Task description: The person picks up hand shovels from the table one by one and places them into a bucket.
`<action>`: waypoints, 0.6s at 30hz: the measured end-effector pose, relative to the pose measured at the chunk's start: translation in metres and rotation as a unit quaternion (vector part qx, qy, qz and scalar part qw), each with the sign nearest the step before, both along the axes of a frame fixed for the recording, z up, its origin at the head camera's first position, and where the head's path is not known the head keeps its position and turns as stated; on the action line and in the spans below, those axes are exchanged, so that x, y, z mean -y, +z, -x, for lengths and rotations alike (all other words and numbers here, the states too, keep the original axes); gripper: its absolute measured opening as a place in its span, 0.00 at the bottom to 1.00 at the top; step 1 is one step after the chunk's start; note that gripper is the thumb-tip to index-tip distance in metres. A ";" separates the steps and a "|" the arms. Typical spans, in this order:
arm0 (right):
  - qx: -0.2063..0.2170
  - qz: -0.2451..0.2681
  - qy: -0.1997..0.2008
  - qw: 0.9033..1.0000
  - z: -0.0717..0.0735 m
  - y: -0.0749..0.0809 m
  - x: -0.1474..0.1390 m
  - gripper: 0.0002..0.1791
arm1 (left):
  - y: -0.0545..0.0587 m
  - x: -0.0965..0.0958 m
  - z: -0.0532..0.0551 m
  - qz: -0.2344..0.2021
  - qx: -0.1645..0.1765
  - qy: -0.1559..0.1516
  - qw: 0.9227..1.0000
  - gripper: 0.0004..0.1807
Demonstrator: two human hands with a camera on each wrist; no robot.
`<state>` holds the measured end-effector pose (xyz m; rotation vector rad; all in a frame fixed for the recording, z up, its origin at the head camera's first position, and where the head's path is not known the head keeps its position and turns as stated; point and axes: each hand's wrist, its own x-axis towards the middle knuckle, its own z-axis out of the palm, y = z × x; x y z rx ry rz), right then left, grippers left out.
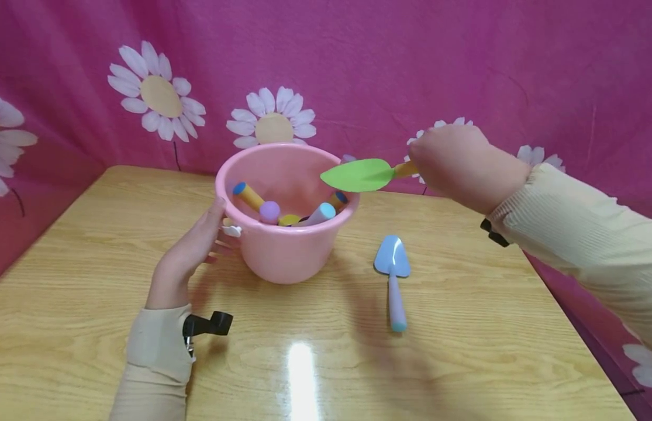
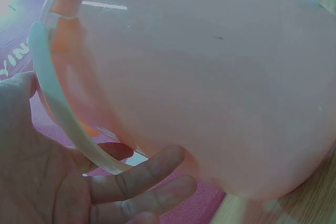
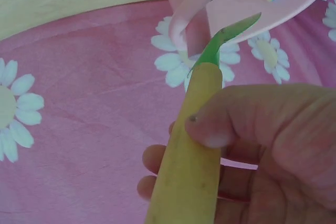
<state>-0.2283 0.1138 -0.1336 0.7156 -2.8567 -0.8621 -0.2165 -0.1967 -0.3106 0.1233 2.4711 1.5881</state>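
A pink bucket (image 1: 286, 257) stands on the table with several thick-handled tools inside, among them a light-blue-tipped handle (image 1: 321, 214) and a purple-ended handle (image 1: 269, 211). My left hand (image 1: 191, 251) touches the bucket's left side at the rim. In the left wrist view, its fingers (image 2: 142, 177) are spread loosely beside the bucket's pale carry handle (image 2: 63, 103). Raised at the bucket's right, my right hand (image 1: 462, 164) grips the yellow handle (image 3: 191, 150) of a garden trowel. Its green blade (image 1: 359, 175) points left and overlaps the bucket's right rim in the head view.
A small blue trowel (image 1: 393, 257) with a lilac handle lies on the wooden table (image 1: 452, 327), right of the bucket. Behind the table hangs a magenta cloth (image 1: 383, 70) with white daisies. Black camera mounts (image 1: 215, 323) sit on both wrists.
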 end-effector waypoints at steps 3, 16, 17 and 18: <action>-0.007 -0.007 0.004 1.000 0.000 0.000 0.009 0.02 | 0.000 0.000 0.000 0.000 -0.001 0.002 1.000 0.45; -0.056 -0.009 0.086 0.995 -0.004 -0.011 0.023 0.10 | -0.001 0.000 0.002 -0.001 -0.010 0.000 1.000 0.44; -0.064 -0.012 0.095 0.993 -0.004 -0.011 0.024 0.11 | -0.001 0.000 0.002 0.000 -0.010 0.000 1.000 0.44; -0.070 -0.013 0.104 0.992 -0.003 -0.012 0.024 0.10 | -0.001 0.000 0.002 0.001 -0.011 0.001 1.000 0.44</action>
